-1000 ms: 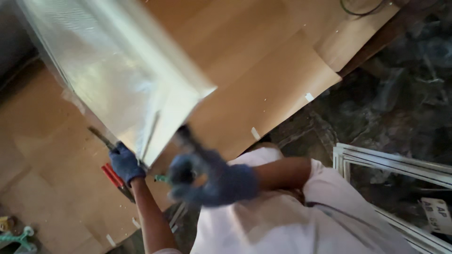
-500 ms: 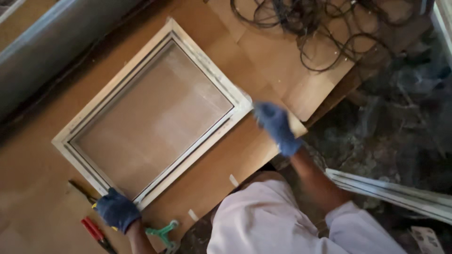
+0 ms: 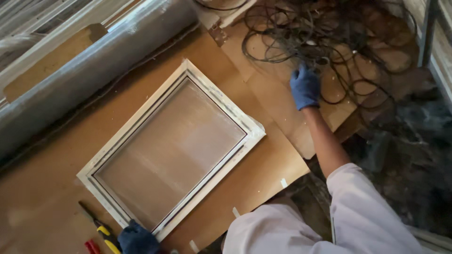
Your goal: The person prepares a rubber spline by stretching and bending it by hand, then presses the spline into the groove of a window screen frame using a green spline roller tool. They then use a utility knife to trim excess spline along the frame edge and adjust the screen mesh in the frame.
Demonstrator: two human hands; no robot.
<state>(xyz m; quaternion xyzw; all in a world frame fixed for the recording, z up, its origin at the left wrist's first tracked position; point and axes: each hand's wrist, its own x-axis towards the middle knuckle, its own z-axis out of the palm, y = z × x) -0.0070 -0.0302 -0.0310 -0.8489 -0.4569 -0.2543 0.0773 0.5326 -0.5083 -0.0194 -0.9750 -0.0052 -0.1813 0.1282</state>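
Note:
A white rectangular window frame [image 3: 213,98] with a glass pane lies flat on brown cardboard [image 3: 56,183]. My left hand [image 3: 137,239], in a blue glove, rests at the frame's near corner at the bottom edge of view. My right hand [image 3: 305,87], also in a blue glove, is stretched out to the far right and touches a tangle of dark cables [image 3: 339,42]; its fingers curl down on the cables, and I cannot see whether it grips one.
A yellow-handled screwdriver [image 3: 101,228] and a red-handled tool [image 3: 91,246] lie left of my left hand. A long grey roll [image 3: 94,56] runs along the far side. Dark stone floor [image 3: 414,160] lies to the right.
The frame, tilted up a second ago, now lies flat on the cardboard. My right hand left the frame's right corner and reached out to the cables.

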